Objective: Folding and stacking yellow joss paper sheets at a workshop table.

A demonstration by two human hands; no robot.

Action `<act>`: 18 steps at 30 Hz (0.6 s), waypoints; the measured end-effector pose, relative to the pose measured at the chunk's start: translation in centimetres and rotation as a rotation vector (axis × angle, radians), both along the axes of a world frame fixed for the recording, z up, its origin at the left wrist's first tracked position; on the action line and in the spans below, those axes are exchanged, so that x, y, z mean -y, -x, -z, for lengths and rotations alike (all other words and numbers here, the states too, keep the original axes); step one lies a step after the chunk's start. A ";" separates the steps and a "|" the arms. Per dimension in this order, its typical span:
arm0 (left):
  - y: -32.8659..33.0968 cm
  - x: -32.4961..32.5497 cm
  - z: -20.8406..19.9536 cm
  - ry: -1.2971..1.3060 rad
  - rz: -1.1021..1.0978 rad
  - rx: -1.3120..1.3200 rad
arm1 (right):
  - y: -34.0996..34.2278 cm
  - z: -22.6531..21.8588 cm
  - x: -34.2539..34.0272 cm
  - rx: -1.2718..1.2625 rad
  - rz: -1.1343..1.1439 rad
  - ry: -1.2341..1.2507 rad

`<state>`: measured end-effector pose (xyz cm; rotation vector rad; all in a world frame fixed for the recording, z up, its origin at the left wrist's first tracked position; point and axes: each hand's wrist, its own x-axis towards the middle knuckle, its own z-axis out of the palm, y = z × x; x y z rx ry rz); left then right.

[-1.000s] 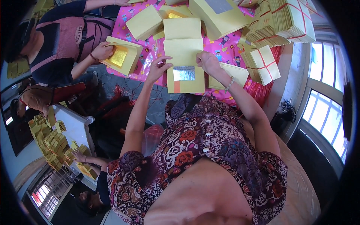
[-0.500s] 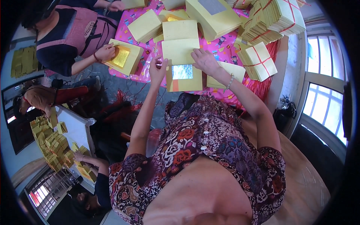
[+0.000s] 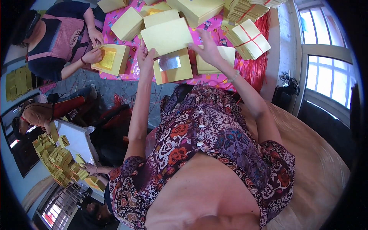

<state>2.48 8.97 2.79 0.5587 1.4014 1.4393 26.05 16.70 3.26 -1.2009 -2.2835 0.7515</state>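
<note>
A plain pale-yellow paper sheet [image 3: 167, 36] is held up at a slant above the table. My left hand [image 3: 145, 60] pinches its lower left corner, with the thumb on top. At the sheet's right corner is my right hand [image 3: 209, 49], fingers spread, the thumb close to or touching the edge. Below it lies yellow paper [image 3: 184, 73] bearing a silver foil square [image 3: 169, 62] and an orange strip; the raised sheet covers its far part. Another pale-yellow sheet [image 3: 163, 17] shows behind the raised one.
A pink patterned cloth [image 3: 132, 73] covers the table. Yellow paper stacks [image 3: 128, 23] stand around, one tied with red string [image 3: 251, 38]. To my left a co-worker's hands [image 3: 92, 55] handle a gold-foil paper stack [image 3: 111, 59]. Other people work at a white table [image 3: 74, 134].
The sheet has come up off the foil paper and turned aslant. My left hand has closed on its corner; my right hand has shifted to its right edge with fingers spread. The view has shifted.
</note>
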 end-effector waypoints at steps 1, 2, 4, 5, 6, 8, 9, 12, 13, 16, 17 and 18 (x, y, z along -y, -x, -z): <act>-0.4 0.1 0.1 0.000 -0.001 0.001 | -0.8 -0.4 0.6 -0.204 0.117 0.177; -0.9 0.3 0.3 -0.056 0.046 -0.016 | -1.8 -0.6 0.9 -0.408 0.237 0.354; -2.9 -0.1 -0.5 -0.115 0.114 -0.031 | -5.2 0.7 1.3 -0.502 0.236 0.339; -4.2 0.0 -1.0 -0.093 0.212 0.002 | -6.6 0.0 2.0 -0.560 0.291 0.578; -5.7 0.0 -1.5 -0.074 0.312 0.036 | -7.8 -0.8 2.8 -0.614 0.346 0.813; -8.1 0.1 -0.1 -0.174 0.392 -0.043 | -9.9 -0.5 4.3 -0.537 0.400 0.769; -8.2 -0.1 3.5 -0.141 0.488 -0.239 | -10.6 -0.2 4.7 -0.456 0.453 0.720; -11.6 -0.4 2.0 -0.010 0.579 -0.585 | -13.7 2.5 6.3 -0.412 0.495 0.677; -12.2 -0.7 2.1 0.058 0.634 -0.628 | -14.0 3.7 6.7 -0.469 0.484 0.569; -13.6 -1.4 3.1 0.213 0.697 -0.682 | -15.7 7.4 6.4 -0.294 0.514 0.555; -14.0 -1.7 3.6 0.210 0.707 -0.681 | -16.0 8.6 6.3 -0.249 0.526 0.485; -14.0 -1.9 4.4 0.232 0.712 -0.731 | -15.7 9.2 6.1 -0.251 0.531 0.486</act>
